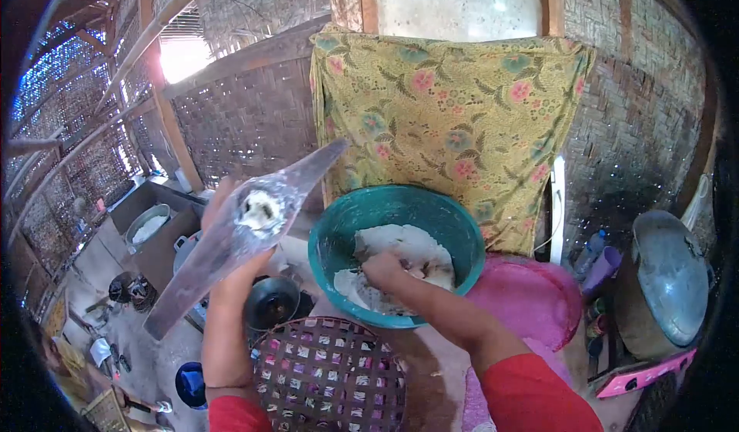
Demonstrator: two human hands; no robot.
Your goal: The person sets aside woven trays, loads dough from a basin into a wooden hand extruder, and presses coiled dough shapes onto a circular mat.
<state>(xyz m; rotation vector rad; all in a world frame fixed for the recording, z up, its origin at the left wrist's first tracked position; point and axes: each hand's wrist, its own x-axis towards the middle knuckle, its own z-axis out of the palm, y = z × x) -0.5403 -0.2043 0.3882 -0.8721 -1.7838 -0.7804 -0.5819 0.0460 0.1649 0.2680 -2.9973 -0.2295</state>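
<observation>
1. Keep the left hand [218, 201] level under the plastic sheet [196, 266], so the white lump [262, 210] stays centred; it looks spread, palm up, bearing the sheet.
2. Scoop evenly with the right hand [381, 270], down in the green basin [327, 240]; its fingers are hidden, so its grip cannot be told.
3. The lump looks soft, ragged and dark-flecked, like the white stuff [404, 240] heaped below.

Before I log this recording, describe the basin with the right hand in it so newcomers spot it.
Find the hanging yellow floral cloth. Below it, a round basin holds white material, the right hand inside. Its teal green sets it apart from the pink item beside it.
</observation>
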